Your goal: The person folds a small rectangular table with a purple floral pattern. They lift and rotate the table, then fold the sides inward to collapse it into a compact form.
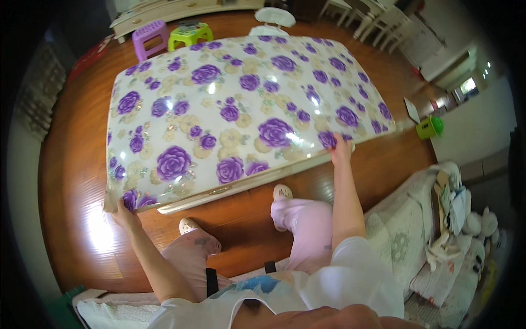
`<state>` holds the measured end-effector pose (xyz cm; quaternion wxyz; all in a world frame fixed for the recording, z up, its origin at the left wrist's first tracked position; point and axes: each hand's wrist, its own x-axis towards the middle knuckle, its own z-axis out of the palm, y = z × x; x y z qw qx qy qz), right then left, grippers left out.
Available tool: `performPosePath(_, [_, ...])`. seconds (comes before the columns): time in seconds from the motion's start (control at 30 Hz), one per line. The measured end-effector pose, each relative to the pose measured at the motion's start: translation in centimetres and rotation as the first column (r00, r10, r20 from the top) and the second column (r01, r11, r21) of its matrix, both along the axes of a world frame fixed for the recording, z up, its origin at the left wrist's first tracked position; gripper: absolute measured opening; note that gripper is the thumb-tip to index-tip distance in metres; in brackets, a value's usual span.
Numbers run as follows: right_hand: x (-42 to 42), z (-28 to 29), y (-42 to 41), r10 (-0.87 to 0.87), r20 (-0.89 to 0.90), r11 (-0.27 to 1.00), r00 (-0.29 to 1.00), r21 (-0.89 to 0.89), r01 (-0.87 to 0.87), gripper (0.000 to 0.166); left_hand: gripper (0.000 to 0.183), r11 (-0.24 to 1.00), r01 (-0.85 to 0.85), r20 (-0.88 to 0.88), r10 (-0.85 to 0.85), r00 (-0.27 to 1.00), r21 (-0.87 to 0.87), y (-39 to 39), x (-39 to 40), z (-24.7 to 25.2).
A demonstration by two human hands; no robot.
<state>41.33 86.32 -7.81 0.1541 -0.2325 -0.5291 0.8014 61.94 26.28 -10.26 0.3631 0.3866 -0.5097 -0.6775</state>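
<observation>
A glossy plastic tablecloth (230, 135) with purple roses and beige flowers covers the low rectangular table (222, 190) before me. At the near left corner, my left hand (126, 217) grips the cloth's edge. My right hand (341, 151) holds the same near edge farther right, its fingers lying over the printed top. The table's pale front side shows below the cloth between my hands. Overhead light glints off the cloth's surface.
Behind the table stand a purple plastic stool (151, 39), a green plastic stool (191, 36) and a white chair (274, 18). A green bin (429, 127) is at right. Around me runs a sofa with a quilted cover (398, 230), bearing cloths and a plush toy (481, 222).
</observation>
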Motion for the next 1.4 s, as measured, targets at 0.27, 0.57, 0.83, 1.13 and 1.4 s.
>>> performPosePath(0.27, [0.1,-0.8,7.5,-0.087,0.067,0.993,0.994,0.089,0.081,0.016,0.025,0.999,0.022,-0.109,-0.026,0.994,-0.041,1.6,0.8,0.7])
performPosePath(0.57, [-0.6,-1.6,9.1,-0.076,0.165,0.948,0.983,0.319,0.020,0.020,0.017,0.961,-0.123,0.132,0.159,0.978,-0.247,2.2,2.1,0.3])
performPosePath(0.83, [-0.4,-1.6,9.4,-0.042,0.099,0.991,0.994,0.131,0.029,0.015,0.023,0.923,-0.258,0.086,0.293,0.952,-0.285,1.0,1.5,-1.4])
performPosePath(1.13, [0.0,-1.4,9.1,-0.062,0.089,0.995,0.994,0.079,0.055,0.017,0.024,0.959,-0.204,0.133,0.232,0.963,-0.194,0.3,2.0,-1.4])
performPosePath(1.4, [-0.1,-0.8,8.4,-0.105,0.147,0.990,0.984,0.108,0.090,0.019,0.023,0.908,-0.207,0.229,0.303,0.925,-0.364,0.7,1.8,-1.1])
